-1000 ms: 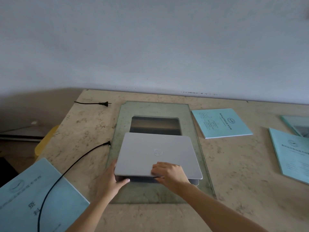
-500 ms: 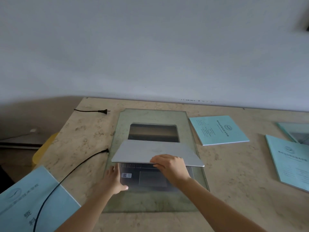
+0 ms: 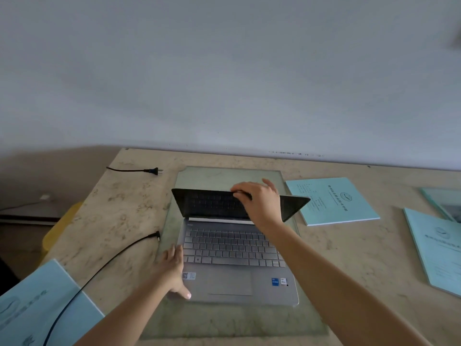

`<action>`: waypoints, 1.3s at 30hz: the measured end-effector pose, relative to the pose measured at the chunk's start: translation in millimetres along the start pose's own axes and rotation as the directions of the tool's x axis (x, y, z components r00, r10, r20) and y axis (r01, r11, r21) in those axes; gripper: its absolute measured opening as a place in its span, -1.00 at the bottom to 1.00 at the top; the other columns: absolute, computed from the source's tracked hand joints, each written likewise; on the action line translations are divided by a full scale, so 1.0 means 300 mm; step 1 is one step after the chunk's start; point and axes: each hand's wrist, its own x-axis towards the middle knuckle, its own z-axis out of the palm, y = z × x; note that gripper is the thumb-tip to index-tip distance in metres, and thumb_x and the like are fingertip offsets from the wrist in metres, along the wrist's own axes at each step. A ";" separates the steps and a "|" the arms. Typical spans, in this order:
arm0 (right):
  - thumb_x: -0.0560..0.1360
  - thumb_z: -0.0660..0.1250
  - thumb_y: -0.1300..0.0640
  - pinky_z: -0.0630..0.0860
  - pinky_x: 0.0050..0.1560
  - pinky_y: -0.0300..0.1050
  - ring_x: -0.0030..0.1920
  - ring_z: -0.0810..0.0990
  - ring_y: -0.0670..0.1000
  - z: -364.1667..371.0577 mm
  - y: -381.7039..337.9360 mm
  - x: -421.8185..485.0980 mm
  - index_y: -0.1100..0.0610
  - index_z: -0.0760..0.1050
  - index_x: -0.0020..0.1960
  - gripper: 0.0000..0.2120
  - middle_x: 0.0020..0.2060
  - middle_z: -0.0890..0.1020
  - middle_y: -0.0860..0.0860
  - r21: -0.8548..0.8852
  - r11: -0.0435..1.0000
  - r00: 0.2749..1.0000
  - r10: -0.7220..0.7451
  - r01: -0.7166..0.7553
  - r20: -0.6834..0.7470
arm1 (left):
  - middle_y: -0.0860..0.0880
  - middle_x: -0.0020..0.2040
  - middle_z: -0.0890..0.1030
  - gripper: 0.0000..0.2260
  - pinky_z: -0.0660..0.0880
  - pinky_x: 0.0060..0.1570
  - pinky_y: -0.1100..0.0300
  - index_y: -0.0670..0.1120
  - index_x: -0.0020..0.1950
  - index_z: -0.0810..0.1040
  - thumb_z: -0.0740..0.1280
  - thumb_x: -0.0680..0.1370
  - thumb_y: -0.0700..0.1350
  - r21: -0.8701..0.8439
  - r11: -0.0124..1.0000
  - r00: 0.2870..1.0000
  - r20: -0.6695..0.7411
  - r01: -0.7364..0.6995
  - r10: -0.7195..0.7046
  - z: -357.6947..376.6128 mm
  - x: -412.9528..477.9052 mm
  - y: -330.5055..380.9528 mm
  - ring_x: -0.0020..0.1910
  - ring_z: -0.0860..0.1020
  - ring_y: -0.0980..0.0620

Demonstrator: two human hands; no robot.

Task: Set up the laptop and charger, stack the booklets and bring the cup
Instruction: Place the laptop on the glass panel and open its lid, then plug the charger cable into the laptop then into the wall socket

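Right hand (image 3: 259, 203): fingers curled over the top edge of the laptop (image 3: 232, 258) lid, thumb on the screen side, grasping it. Its forearm comes in from lower right. Left hand (image 3: 173, 273): fingers straight, laid along the base's left edge, thumb on the palm rest (pressing, not gripping). Laptop sits centre frame on a glass sheet (image 3: 224, 323), lid partly raised, screen dark. Blue sticker (image 3: 275, 281) and QR label (image 3: 189, 275) are unreadable. Pale blue booklet (image 3: 334, 203) centre right, second booklet (image 3: 439, 245) at right edge, third booklet (image 3: 37, 303) lower left; their print is illegible. Cable (image 3: 149, 237) tip lies just left of the laptop, plug (image 3: 152, 171) upper left.
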 end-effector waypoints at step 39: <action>0.55 0.26 0.05 -0.04 0.48 0.09 0.17 0.53 0.03 0.196 0.127 0.350 -0.06 0.59 0.09 -0.82 -0.01 0.68 -0.08 -0.092 0.977 0.981 0.190 -0.194 -0.049 | -0.08 0.56 -0.28 0.24 0.14 0.44 -0.12 -0.14 0.49 -0.40 0.50 0.24 0.21 -0.083 0.994 0.993 -0.102 -0.072 0.063 0.056 0.031 -0.047 0.54 -0.19 -0.10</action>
